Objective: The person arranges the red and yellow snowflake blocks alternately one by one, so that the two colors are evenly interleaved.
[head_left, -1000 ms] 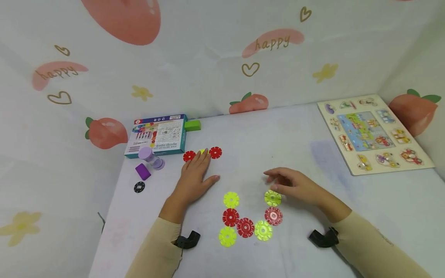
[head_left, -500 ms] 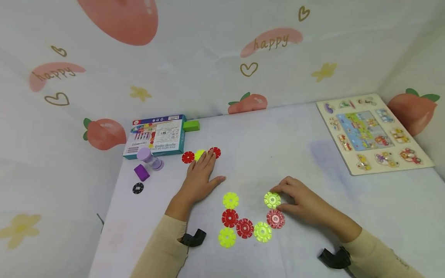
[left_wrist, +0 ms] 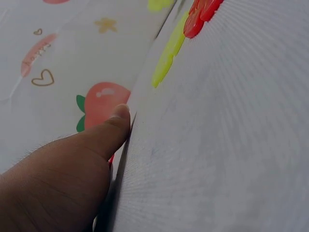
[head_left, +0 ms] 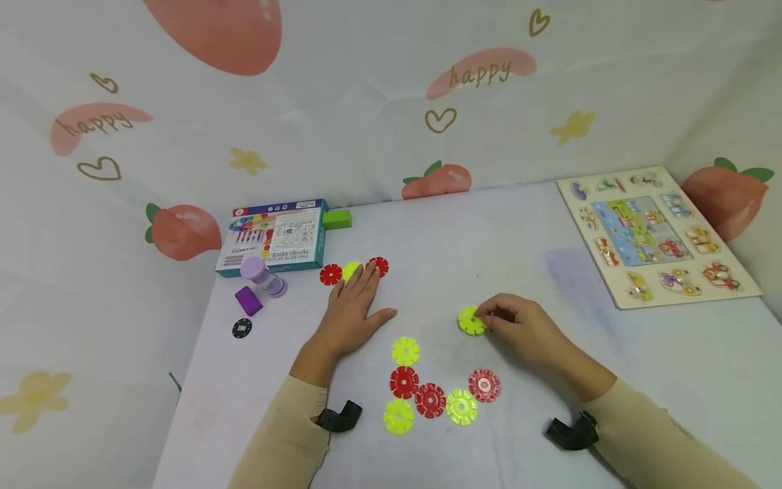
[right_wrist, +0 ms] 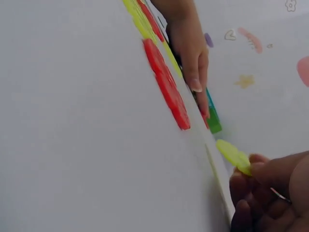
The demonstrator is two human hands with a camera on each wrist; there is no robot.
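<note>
Between thumb and fingertips my right hand [head_left: 531, 333] pinches a yellow notched plastic disc [head_left: 468, 319], lifted off the table; the same disc [right_wrist: 231, 154] shows in the right wrist view. My left hand [head_left: 349, 318] rests with straight fingers across part of a far row: a yellow disc [head_left: 350, 270] partly covered, and a red disc [head_left: 381, 265] by the fingertips. Another red disc [head_left: 330, 274] lies left of them. Nearer me, several flat discs form a bent line, from an upper yellow disc [head_left: 406, 351] through a red disc [head_left: 430, 401] to a pale-centred red disc [head_left: 485, 385].
A flat box [head_left: 275, 238] lies at the back left beside a green block [head_left: 338, 219]. Near it are a purple sand timer [head_left: 264, 278], a purple block [head_left: 248, 301] and a black chip [head_left: 241, 329]. A wooden picture puzzle board [head_left: 656, 238] lies at the right.
My right hand has taken hold of the yellow disc above the pale-centred red one and moved it away from me. My left hand has slid slightly right along the far row.
</note>
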